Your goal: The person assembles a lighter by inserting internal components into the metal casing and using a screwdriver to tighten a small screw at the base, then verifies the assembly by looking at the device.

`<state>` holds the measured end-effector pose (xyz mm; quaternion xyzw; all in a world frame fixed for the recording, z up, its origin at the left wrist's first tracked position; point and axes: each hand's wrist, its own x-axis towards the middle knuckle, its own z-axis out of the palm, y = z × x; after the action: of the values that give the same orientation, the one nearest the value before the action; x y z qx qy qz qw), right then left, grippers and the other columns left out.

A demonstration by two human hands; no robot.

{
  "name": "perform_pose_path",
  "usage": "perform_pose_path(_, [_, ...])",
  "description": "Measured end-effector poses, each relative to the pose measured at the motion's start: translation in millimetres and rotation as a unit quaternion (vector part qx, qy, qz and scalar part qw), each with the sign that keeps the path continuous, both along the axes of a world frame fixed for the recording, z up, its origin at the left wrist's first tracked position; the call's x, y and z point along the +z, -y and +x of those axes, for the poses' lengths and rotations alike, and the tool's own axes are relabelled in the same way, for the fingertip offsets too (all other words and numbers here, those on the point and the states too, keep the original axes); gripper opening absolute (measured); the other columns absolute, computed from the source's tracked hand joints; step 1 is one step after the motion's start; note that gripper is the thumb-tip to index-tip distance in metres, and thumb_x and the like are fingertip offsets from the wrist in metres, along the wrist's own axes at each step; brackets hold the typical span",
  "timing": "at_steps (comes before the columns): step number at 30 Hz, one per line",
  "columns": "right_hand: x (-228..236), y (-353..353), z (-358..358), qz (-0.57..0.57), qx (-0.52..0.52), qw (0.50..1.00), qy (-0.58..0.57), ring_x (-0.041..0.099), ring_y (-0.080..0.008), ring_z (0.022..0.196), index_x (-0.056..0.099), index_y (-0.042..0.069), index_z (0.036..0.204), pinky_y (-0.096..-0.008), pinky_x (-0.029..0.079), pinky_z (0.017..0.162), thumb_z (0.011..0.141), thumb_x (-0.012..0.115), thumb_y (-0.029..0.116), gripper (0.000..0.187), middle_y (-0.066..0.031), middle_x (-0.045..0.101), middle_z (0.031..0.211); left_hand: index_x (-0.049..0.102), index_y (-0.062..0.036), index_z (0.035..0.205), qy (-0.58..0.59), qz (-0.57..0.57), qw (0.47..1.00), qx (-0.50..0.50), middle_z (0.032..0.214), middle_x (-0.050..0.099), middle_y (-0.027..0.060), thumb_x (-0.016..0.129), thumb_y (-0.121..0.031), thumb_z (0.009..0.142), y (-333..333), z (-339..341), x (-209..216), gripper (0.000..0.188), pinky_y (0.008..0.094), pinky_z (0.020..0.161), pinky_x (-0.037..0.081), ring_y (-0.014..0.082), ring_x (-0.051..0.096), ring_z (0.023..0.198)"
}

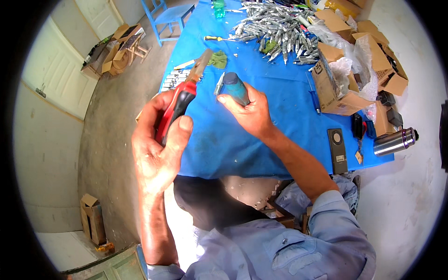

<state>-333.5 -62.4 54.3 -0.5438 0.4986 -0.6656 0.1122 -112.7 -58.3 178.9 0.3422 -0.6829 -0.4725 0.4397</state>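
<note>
My left hand (161, 144) is closed round the red and black handle of a tool (176, 105). A flat, brownish metal blade or jaw points up and away from its handle; I cannot tell its exact kind. My right hand (252, 109) grips a teal, rounded handle with a dark end (236, 88), whose working part is hidden. A slim silver metal piece (219, 84) shows by my right thumb; whether that hand holds it I cannot tell. Both hands are raised over the near part of the blue-covered table (280, 102). Beyond them lies a crumpled green cloth (218, 59).
Small silver parts (175, 80) lie along the left table edge. A yellow and black screwdriver (219, 38) and a large heap of silver metal parts (280, 30) are farther off. At right are an open cardboard box (340, 88), a dark flat device (337, 149) and a steel flask (394, 142).
</note>
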Motion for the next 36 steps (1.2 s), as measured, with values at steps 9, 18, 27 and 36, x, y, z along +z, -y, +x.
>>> perform_pose_path(9, [-1,-2,1,-0.049,0.025,0.996,0.065,0.047,-0.003,0.069,0.067,0.0,0.097,-0.0278,0.046,0.057,0.091,0.083,0.008,0.019,0.0,0.059,0.069,0.062,0.0044,0.13,0.104,-0.21,0.971,-0.044,0.111,0.071,0.0165,0.08,-0.011,0.085,12,-37,6,0.051,0.0353,0.083,0.058,0.0258,0.071,0.099])
perform_pose_path(18, [8,-14,-3,-0.022,0.037,0.997,0.059,0.051,-0.0031,0.074,0.07,0.0,0.103,-0.0265,0.048,0.062,0.093,0.082,0.01,0.018,0.0031,0.064,0.078,0.064,0.0074,0.128,0.066,-0.216,0.973,-0.044,0.111,0.074,0.0184,0.077,-0.009,0.087,12,-45,14,0.046,0.0335,0.08,0.057,0.024,0.073,0.096])
perform_pose_path(27, [7,-13,-3,-0.033,0.022,0.998,0.049,0.051,-0.0034,0.073,0.072,0.001,0.107,-0.0276,0.048,0.061,0.093,0.082,0.011,0.02,0.0013,0.065,0.077,0.063,0.0093,0.132,0.158,-0.239,0.954,-0.09,0.115,0.071,0.0196,0.071,-0.009,0.092,11,-43,15,0.045,0.0326,0.088,0.055,0.0221,0.07,0.101])
perform_pose_path(36, [-5,-5,-3,-0.028,0.016,0.999,0.031,0.047,-0.0041,0.064,0.066,0.002,0.093,-0.0299,0.045,0.054,0.09,0.085,0.014,0.023,-0.0017,0.059,0.065,0.067,0.0085,0.125,0.117,-0.284,0.95,-0.061,0.102,0.072,0.0208,0.075,-0.008,0.088,17,-37,11,0.041,0.0369,0.074,0.057,0.0304,0.072,0.085])
